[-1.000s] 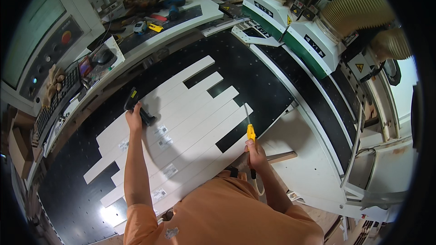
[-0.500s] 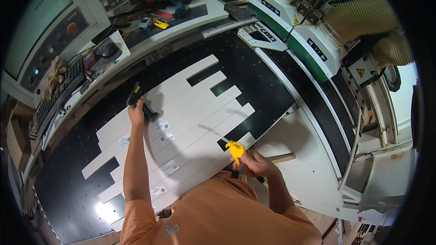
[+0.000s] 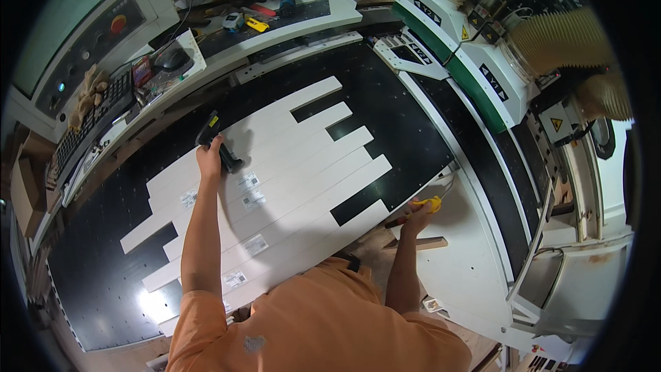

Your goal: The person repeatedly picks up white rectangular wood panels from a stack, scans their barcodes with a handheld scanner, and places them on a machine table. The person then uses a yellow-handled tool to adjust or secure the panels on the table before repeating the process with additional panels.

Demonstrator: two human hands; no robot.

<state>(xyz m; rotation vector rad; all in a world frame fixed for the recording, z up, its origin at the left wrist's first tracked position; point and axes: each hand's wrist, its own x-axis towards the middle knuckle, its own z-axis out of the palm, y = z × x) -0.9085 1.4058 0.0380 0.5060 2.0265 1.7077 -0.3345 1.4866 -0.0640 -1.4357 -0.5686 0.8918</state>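
A person in an orange shirt (image 3: pixel 323 324) is leaning over a black perforated table (image 3: pixel 420 138), where long white boards (image 3: pixel 296 158) are lying side by side in a staggered block, several bearing printed labels (image 3: pixel 255 244). The left hand (image 3: pixel 209 156) is curling firmly around a black handheld scanner (image 3: pixel 211 126), the device's yellow-marked head pointing away from the wearer and its lower end hanging over the boards; whether it is touching them, one cannot tell. The right hand (image 3: pixel 417 213) is wrapping its fingers around a yellow tool (image 3: pixel 433 203) with a thin nozzle, holding it just past the table's near right edge, above a white machine panel (image 3: pixel 468 234). A wooden strip (image 3: pixel 421 243) is resting near that forearm. At upper right, white machine housings (image 3: pixel 475 72) with green skirts are standing beneath ribbed tan hoses (image 3: pixel 564 36). At left, a tan glove (image 3: pixel 91 88) is lying by a keyboard (image 3: pixel 96 114), below a control panel (image 3: pixel 96 48) that is showing a round red button (image 3: pixel 118 24).
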